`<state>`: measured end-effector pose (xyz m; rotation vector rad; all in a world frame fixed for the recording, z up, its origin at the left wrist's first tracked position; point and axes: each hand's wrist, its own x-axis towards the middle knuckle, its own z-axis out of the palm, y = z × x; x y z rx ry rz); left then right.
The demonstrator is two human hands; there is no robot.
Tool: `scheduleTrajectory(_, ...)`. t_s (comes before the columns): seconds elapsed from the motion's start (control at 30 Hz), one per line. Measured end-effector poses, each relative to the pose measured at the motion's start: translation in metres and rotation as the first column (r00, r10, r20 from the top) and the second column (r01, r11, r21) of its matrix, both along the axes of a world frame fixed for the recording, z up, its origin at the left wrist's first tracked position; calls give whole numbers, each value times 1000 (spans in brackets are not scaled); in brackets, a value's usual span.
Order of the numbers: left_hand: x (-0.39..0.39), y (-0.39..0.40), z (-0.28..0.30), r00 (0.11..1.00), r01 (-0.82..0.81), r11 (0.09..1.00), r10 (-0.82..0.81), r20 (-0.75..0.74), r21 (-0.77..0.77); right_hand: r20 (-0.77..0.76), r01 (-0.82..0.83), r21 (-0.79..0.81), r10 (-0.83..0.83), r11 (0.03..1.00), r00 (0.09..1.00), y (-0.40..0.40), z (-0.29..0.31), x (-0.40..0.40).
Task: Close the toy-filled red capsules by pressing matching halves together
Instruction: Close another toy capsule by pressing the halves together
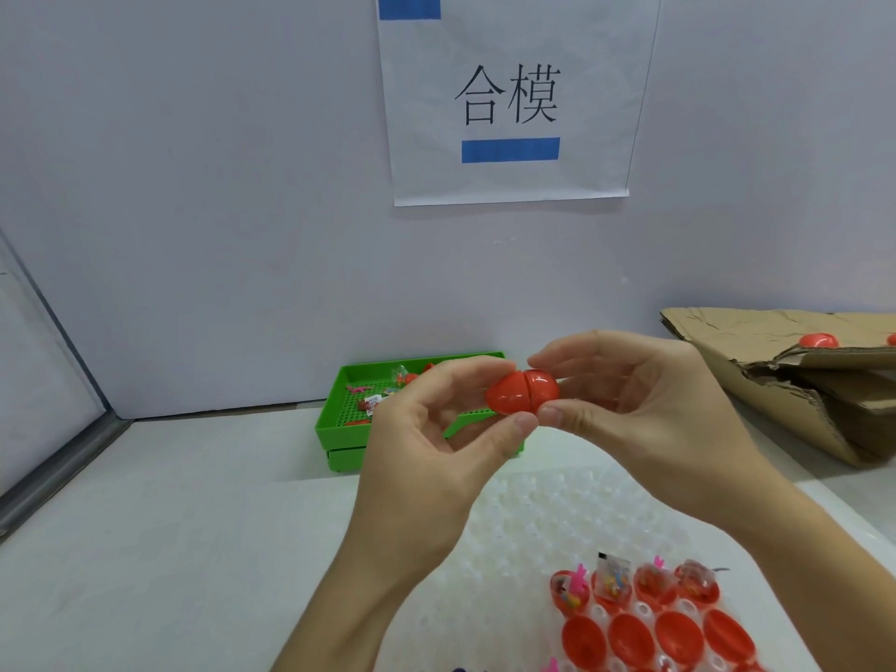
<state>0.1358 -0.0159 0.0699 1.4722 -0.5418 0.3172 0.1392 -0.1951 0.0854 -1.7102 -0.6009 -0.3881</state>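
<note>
- The desk (194, 550) carries a clear dimpled tray (557, 516) at lower right, a green basket (339, 429) of loose toys toward the back wall, and torn cardboard (776, 380) at the right edge.
- On the clear tray stand a row of toy-filled red halves (649, 582) and, just nearer the person, a row of empty red halves (630, 640); both lie below and to the right of the raised hands, closer to the right hand.
- The left hand (436, 429) is curled round the left part of a red capsule (522, 391), thumb beneath and fingers above.
- The right hand (645, 395) pinches the capsule's right part the same way, thumb under and fingers over, so the two thumbs nearly meet below the join.
- The capsule is held in the air above the desk, between the hands and in front of the green basket. Its long axis runs side to side, one half toward each hand.
- The seam (532, 392) runs roughly upright across the middle and looks nearly shut, so the coming press should go straight along that axis, each hand pushing toward the other.
</note>
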Motion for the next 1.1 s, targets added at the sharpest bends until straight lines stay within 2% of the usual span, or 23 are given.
scheduleTrajectory(0.23,1,1,0,999,-38,999,38,3,20,-49,-39,28,41,999,998,1,-1,-1)
scheduleTrajectory(0.47,-1,1,2,999,-32,998,32,4,49,26,53,6,-53,999,998,5,-1,-1)
scheduleTrajectory(0.83,0,1,3,997,-70,996,69,18,55,58,0,97,-5,995,998,8,-7,4)
scheduleTrajectory(1.1,-1,2,4,993,-109,993,108,36,41,95,18,99,-27,995,995,10,-9,6)
